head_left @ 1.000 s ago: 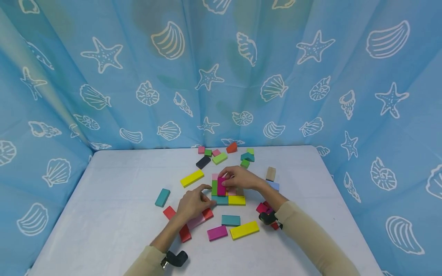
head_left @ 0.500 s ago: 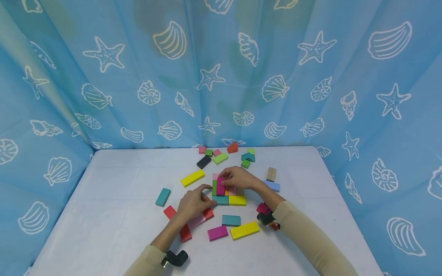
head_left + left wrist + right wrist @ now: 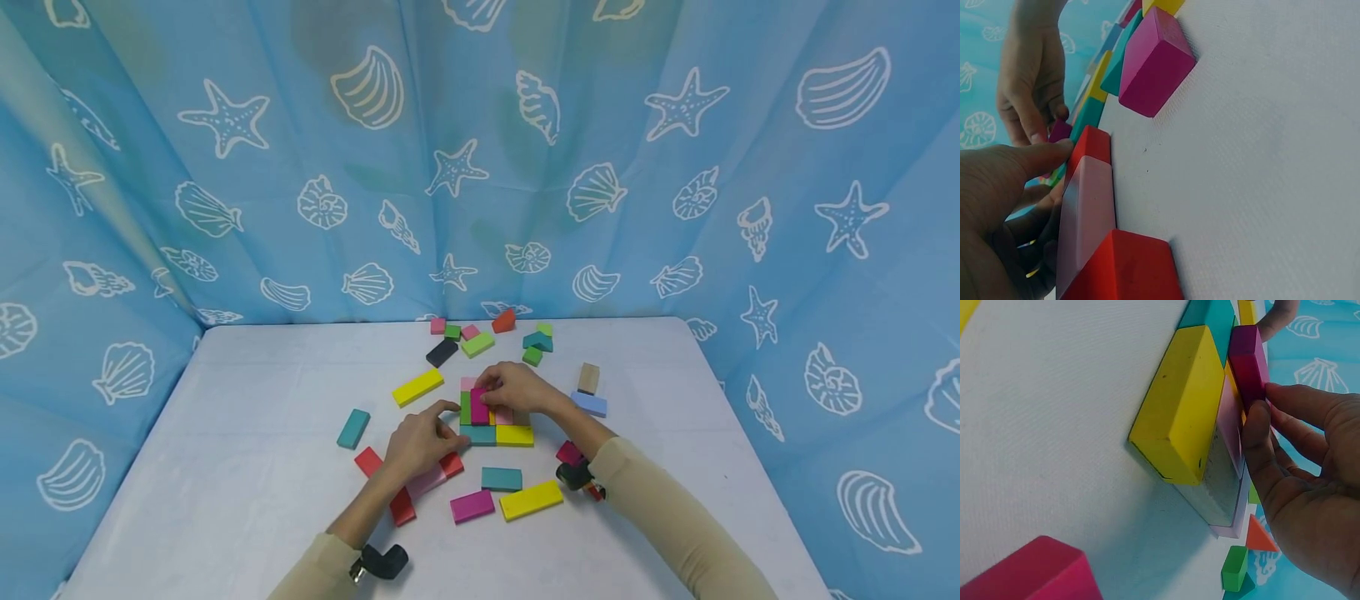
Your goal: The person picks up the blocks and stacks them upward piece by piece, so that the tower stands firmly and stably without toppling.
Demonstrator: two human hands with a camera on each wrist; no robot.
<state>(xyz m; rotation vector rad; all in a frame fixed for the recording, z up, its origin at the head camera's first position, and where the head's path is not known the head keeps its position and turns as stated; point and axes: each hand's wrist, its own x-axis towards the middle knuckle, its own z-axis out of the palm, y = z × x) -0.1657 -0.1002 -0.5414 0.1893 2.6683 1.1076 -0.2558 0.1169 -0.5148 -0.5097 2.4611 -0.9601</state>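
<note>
As I watch by remote feed, R hand point(image 3: 517, 387) has magenta block point(image 3: 478, 407) pinched btwn thumb & fingers, over flat block cluster.

L hand point(image 3: 416, 442) looks loose, fingers slightly bent: thumb tip at near L corner of cluster, by end of teal block point(image 3: 480, 436); index tip beside green block point(image 3: 465, 409). Can't tell on my cams if magenta block, under R fingertips & just R of L index tip, touches the layer below. Nearer me than R hand, yellow block point(image 3: 514, 436) butts teal block end to end. Just on near side of L hand: red block point(image 3: 1092, 145) touching pink block point(image 3: 1088, 200). Past L hand: yellow plank point(image 3: 417, 387), then black block point(image 3: 442, 352). Just past R wrist: blue block point(image 3: 588, 404), w/ tan block point(image 3: 588, 378) beyond it.
</note>
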